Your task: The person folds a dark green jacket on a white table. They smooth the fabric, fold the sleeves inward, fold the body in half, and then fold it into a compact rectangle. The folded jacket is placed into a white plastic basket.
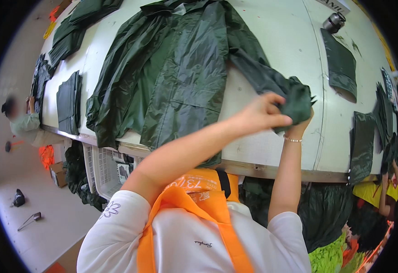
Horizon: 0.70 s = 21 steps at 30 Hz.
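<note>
A dark green rain jacket (pixel 187 77) lies spread front side up on the white table (pixel 290 50), its hem hanging over the near edge. One sleeve (pixel 258 73) stretches out to the right, and its bunched end (pixel 297 102) is raised between my hands. My left hand (pixel 267 111) reaches across my body, slightly blurred, its thumb and fingers closed on the near side of the sleeve end. My right hand (pixel 301 126), with a beaded bracelet at the wrist, is at the same sleeve end from the right. The fabric covers its fingers, so their grip is hidden.
Folded green garments (pixel 69 102) lie at the table's left, and more flat pieces (pixel 342 66) at its right beside a metal canister (pixel 334 22). A white crate (pixel 105 170) stands under the near edge. Other people work at far left (pixel 24 120) and far right (pixel 385 193).
</note>
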{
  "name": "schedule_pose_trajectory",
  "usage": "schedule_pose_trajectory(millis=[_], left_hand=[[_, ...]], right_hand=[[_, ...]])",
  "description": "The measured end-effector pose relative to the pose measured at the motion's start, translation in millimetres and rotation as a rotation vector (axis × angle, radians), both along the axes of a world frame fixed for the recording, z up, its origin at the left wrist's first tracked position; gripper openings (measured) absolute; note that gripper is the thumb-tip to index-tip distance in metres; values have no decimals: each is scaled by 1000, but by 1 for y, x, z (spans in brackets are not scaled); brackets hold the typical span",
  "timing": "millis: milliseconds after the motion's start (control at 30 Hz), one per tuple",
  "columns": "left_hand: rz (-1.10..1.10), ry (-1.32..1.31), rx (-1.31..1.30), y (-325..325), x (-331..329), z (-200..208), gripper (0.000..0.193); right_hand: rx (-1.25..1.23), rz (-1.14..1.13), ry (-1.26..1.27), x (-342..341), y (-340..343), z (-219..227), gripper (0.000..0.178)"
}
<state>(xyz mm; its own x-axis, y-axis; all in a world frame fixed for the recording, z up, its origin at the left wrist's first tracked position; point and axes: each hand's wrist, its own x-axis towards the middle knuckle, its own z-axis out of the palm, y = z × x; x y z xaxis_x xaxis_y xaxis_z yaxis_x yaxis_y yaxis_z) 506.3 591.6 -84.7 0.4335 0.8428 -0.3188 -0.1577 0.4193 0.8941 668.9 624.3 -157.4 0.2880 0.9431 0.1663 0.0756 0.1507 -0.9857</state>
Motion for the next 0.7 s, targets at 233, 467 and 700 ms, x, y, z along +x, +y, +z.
schedule_pose_trajectory(millis=[233,467,700], left_hand=[[602,713,499,42,-36,-28,8],[331,601,841,-5,-7,-1,29],[541,865,931,0,-31,7,28]], right_hand=[[-335,711,219,11,-46,74,15],[-51,149,-245,20,-46,76,25],[149,-130,-462,23,-76,70,23]])
